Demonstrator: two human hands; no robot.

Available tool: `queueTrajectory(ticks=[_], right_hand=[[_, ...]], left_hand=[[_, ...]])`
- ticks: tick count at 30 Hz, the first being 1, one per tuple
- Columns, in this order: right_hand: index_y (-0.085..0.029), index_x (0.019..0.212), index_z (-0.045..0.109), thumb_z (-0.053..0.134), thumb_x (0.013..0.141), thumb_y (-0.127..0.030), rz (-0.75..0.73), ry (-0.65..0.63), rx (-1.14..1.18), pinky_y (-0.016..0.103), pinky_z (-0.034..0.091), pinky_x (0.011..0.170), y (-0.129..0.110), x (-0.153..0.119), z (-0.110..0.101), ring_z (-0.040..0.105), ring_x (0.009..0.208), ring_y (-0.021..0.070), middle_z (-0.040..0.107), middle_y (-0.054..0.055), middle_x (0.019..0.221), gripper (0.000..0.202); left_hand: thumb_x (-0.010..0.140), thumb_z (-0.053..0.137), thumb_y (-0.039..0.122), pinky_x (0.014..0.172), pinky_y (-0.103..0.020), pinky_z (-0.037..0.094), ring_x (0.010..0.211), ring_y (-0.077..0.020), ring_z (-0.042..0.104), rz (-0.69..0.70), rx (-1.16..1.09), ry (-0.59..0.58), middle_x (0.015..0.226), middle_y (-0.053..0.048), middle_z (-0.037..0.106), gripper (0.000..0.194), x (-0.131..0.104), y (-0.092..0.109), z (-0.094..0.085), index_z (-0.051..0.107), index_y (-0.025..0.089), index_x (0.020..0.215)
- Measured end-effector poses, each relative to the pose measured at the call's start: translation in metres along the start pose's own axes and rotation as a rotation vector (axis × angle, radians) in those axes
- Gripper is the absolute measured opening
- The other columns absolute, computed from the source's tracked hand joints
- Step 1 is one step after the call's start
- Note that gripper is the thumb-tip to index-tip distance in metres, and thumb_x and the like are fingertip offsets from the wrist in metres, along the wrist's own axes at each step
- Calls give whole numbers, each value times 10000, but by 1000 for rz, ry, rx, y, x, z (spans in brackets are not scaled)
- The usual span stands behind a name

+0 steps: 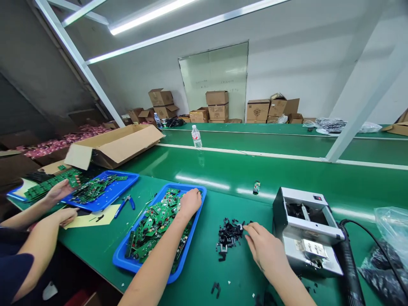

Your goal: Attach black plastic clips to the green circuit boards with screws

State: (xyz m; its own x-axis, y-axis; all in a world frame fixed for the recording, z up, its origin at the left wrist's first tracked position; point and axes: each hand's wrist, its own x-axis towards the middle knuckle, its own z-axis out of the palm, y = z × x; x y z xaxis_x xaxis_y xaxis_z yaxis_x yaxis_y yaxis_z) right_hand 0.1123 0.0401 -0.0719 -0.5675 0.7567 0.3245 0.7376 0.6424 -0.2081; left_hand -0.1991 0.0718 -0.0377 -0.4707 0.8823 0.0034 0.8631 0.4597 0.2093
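Green circuit boards fill a blue tray in front of me. Over the tray's far right corner is my left hand, its fingers curled down at the boards; what they hold, if anything, is hidden. On the green table to the right lies a pile of small black plastic parts. At the pile's right edge my right hand has thumb and fingertips brought together, and whatever is between them is too small to make out. A loose black part lies nearer to me.
A grey machine stands at the right beside black parts in plastic bags. At the left, a co-worker's hands are by another blue tray and blue-handled pliers. One board lies farther back, and a bottle stands behind.
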Motion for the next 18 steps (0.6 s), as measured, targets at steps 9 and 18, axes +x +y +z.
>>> queueTrajectory(ticks=[9,18], right_hand=[[-179,1230,625,612,983,-363,208,-379,7,407,583,879,-13,42,9,657,1034,202,642,92,1237,308],[-161,1252,611,622,976,-369,305,-387,158,424,583,875,-11,14,-17,663,1030,215,645,95,1223,346]], left_hand=[[1007,378,258,759,-280,458,832,-196,664,248,-463,-88,899,-61,703,184,-13,43,-10,547,188,1018],[833,448,269,565,-229,433,622,-132,542,473,-780,-593,763,20,612,153,-50,109,0,474,200,966]])
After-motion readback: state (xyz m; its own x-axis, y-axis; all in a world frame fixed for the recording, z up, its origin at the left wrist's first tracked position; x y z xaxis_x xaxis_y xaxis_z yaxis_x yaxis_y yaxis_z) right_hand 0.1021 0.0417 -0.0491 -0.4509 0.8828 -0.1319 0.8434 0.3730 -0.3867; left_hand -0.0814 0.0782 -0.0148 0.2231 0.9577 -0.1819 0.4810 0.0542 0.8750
